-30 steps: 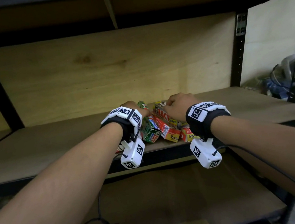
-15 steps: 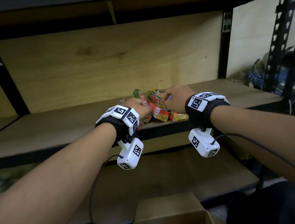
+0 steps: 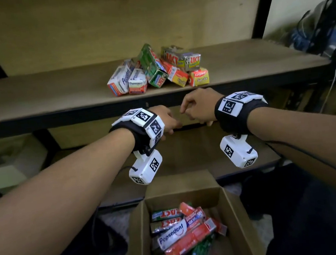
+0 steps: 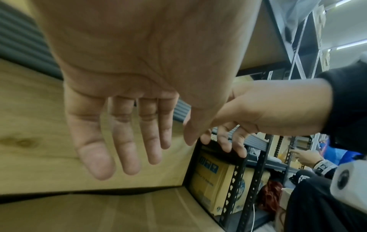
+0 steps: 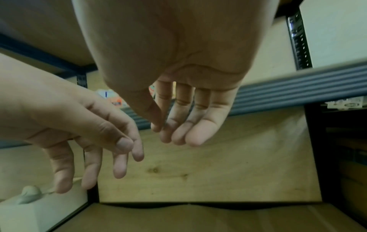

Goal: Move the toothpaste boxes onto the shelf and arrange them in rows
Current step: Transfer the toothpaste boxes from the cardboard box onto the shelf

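Note:
A loose heap of toothpaste boxes [image 3: 157,70] lies on the wooden shelf [image 3: 42,94], near its front edge. Below, an open cardboard box [image 3: 240,216] holds several more toothpaste boxes [image 3: 183,234]. My left hand [image 3: 167,121] and right hand [image 3: 196,108] hang side by side in front of the shelf edge, between the heap and the carton. Both are empty. In the left wrist view the left hand's fingers [image 4: 127,141] are straight. In the right wrist view the right hand's fingers [image 5: 178,119] hang loosely, thumb near the forefinger.
A black metal upright [image 3: 262,3] bounds the shelf on the right, with bags and clutter [image 3: 320,32] beyond it. A lower shelf board [image 3: 187,152] sits behind the hands. A yellow carton [image 4: 216,185] stands beyond the rack; another person's hand [image 4: 305,155] shows there.
Both hands let go of the heap of boxes on the shelf and drew back and down below its front edge. The view tilted down, bringing the carton into sight.

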